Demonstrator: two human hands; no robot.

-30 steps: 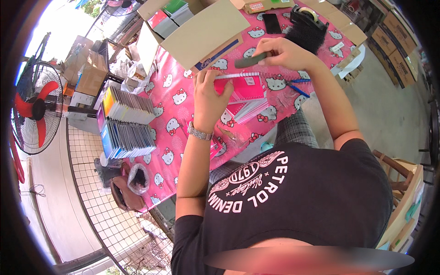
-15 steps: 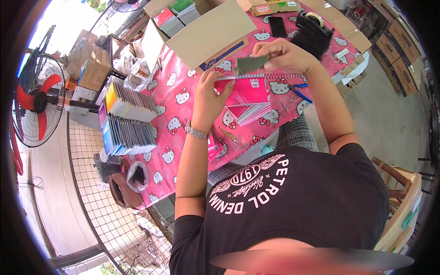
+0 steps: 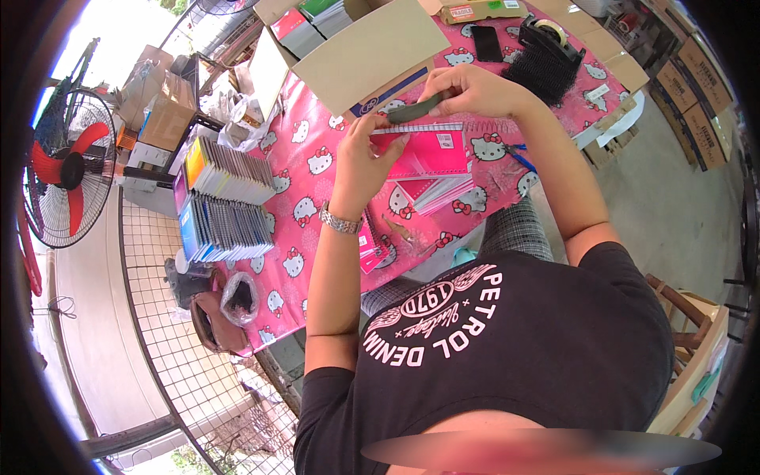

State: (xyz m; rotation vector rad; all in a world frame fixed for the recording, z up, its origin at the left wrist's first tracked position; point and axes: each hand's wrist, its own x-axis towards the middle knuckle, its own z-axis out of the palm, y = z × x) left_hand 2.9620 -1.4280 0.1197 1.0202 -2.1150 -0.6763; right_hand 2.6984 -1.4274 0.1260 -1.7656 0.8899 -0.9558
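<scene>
My left hand (image 3: 369, 155) grips the left end of a pink notebook (image 3: 431, 155), thumb on its cover and fingers behind the top edge. A wire spiral (image 3: 487, 127) runs along that edge and sticks out past the right corner. Pinched in my right hand (image 3: 469, 91) is a flat dark green piece (image 3: 413, 109), seen nearly edge-on just above the spiral; its exact kind does not show. Its left end reaches my left fingertips. Beneath lie more pink notebooks (image 3: 435, 195), fanned out. Another pink notebook (image 3: 370, 241) rests beside my left wrist.
Stacked spiral notebooks (image 3: 226, 229) stand at left, near a fan (image 3: 71, 170). An open carton (image 3: 372, 51) holding books is at the back. A black phone (image 3: 487, 44), tape dispenser (image 3: 550, 36), black coil heap (image 3: 542, 75) and blue-handled tool (image 3: 522, 158) lie to the right.
My right hand has moved left and tipped the green piece from face-on to nearly edge-on, close over the spiral. My left hand keeps its hold on the notebook.
</scene>
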